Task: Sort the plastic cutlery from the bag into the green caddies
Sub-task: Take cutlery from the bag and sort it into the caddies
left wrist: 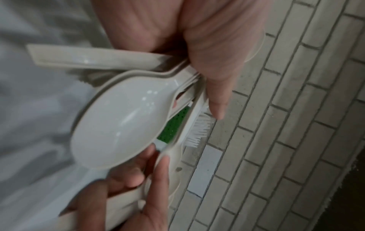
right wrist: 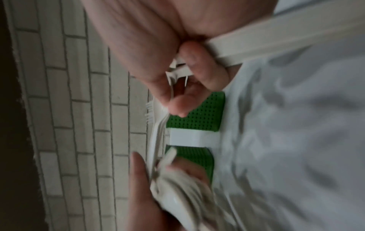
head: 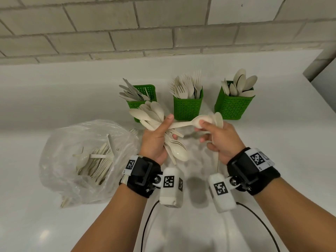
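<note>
My left hand (head: 163,131) grips a bundle of beige plastic spoons (head: 151,113), some bowls fanned upward and others (head: 179,151) hanging below the palm. One spoon (head: 183,124) stretches from that bundle to my right hand (head: 209,131), which pinches its bowl and holds a few more spoons. In the left wrist view a spoon bowl (left wrist: 118,125) fills the middle. Three green caddies stand behind: knives (head: 143,95), forks (head: 188,104), spoons (head: 233,104). The clear bag (head: 87,160) lies at the left with cutlery inside.
The white counter (head: 54,97) ends at a grey brick wall (head: 163,24) behind the caddies. Its right edge (head: 320,73) lies beyond the spoon caddy. Black cables (head: 149,219) trail from the wrist cameras toward me.
</note>
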A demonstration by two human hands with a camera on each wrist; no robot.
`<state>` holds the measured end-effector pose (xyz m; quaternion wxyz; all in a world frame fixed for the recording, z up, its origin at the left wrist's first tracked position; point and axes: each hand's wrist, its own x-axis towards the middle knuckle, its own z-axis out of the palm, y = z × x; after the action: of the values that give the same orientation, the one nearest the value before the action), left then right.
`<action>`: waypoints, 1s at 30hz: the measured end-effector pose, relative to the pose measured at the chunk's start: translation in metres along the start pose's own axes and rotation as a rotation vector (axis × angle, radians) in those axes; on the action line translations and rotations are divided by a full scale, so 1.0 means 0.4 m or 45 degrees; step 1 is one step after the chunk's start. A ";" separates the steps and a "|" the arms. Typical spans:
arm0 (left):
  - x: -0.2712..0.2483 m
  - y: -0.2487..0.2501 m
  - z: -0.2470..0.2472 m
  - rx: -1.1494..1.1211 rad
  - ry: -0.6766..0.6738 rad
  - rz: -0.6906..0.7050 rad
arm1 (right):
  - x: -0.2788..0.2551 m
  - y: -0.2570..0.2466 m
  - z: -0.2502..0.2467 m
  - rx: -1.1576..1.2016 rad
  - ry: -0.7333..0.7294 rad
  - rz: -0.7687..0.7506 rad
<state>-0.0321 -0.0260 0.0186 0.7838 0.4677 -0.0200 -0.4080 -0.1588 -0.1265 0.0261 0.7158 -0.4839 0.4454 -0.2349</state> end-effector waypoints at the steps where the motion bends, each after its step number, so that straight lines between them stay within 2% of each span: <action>1: 0.002 -0.001 -0.008 0.024 0.014 -0.008 | 0.005 -0.007 -0.007 0.068 0.029 0.000; 4: -0.001 -0.020 -0.011 0.156 -0.009 0.008 | 0.006 -0.028 -0.005 0.271 -0.079 -0.012; 6: -0.018 -0.038 0.009 0.238 -0.151 0.003 | -0.001 -0.033 0.015 0.320 -0.231 -0.024; 8: -0.033 -0.055 0.026 0.301 -0.230 -0.017 | -0.006 -0.041 0.032 0.281 -0.254 -0.043; 13: -0.017 -0.059 0.017 0.334 0.005 -0.035 | 0.026 -0.065 0.006 0.360 -0.078 -0.076; 17: 0.007 -0.038 0.011 0.164 0.141 -0.030 | -0.002 -0.011 -0.014 -0.122 -0.171 -0.116; 22: 0.029 -0.023 0.007 0.109 0.171 0.013 | -0.015 0.053 -0.016 -0.150 -0.221 -0.087; 27: 0.037 -0.013 0.019 0.051 0.201 0.062 | -0.052 0.067 0.010 -0.251 -0.452 -0.009; 30: 0.034 -0.011 0.028 0.051 0.186 0.086 | -0.055 0.078 0.024 -0.250 -0.401 -0.096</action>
<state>-0.0306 -0.0440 0.0169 0.7869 0.5109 0.0132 -0.3458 -0.1642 -0.0919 0.0083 0.7166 -0.5987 0.3301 -0.1381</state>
